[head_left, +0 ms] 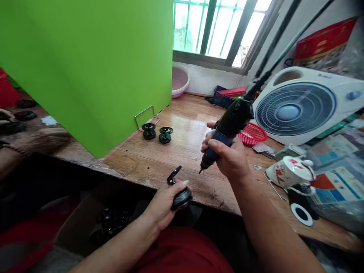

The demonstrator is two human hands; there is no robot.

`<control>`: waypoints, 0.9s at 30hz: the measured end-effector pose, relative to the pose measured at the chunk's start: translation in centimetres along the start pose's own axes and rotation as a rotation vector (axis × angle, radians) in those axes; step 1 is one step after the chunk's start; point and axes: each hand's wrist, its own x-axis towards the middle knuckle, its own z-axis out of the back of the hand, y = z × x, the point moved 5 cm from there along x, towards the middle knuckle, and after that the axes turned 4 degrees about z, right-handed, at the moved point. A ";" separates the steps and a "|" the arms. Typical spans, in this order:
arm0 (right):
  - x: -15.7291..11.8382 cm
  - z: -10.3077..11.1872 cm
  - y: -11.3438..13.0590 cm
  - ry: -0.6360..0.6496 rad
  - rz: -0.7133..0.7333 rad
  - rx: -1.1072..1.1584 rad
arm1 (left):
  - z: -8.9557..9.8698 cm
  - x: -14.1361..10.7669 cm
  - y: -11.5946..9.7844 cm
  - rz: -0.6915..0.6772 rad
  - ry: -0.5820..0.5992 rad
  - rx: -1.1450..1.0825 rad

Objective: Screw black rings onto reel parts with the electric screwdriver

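Observation:
In my right hand (227, 149) is an electric screwdriver (236, 115), black and dark blue, with its bit tilted down over the table. A cord runs from its top toward the upper right. My left hand (166, 201) grips a black fishing reel (182, 198) by the table's front edge. The reel has a ridged rim and a dark arm sticking up; my fingers cover part of it. The bit is apart from the reel. Beyond the hands, two dark spools (149, 131) stand side by side on the wooden table (182, 148).
A green panel (93, 68) stands at the left, with a wire bracket (145, 113) at its foot. Another person's arm (36, 142) lies beyond it. On the right are a red basket (253, 133), a box fan (295, 106) and a lidded cup (290, 172). Dark parts (110, 223) sit below the table.

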 end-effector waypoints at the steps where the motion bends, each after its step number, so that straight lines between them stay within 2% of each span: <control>1: -0.8 -0.6 0.3 -0.020 0.032 0.020 | -0.1 0.0 0.0 0.009 -0.039 -0.006; 5: -4.0 -3.0 1.6 -0.046 0.133 0.108 | -0.4 -0.2 -0.1 0.009 -0.124 -0.016; 9: -6.2 -4.5 1.8 0.011 0.147 0.157 | -0.4 -0.6 -0.1 -0.022 -0.110 -0.010; 15: -7.8 -4.4 1.0 0.025 0.147 0.053 | -0.6 -0.8 0.1 -0.078 -0.073 -0.065; 19: -8.1 -4.7 1.3 0.034 0.186 0.001 | -1.1 -0.6 -0.2 -0.148 0.005 -0.097; 27: -8.4 -4.6 1.3 0.008 0.247 -0.173 | -1.1 -0.8 -0.3 -0.230 0.036 -0.050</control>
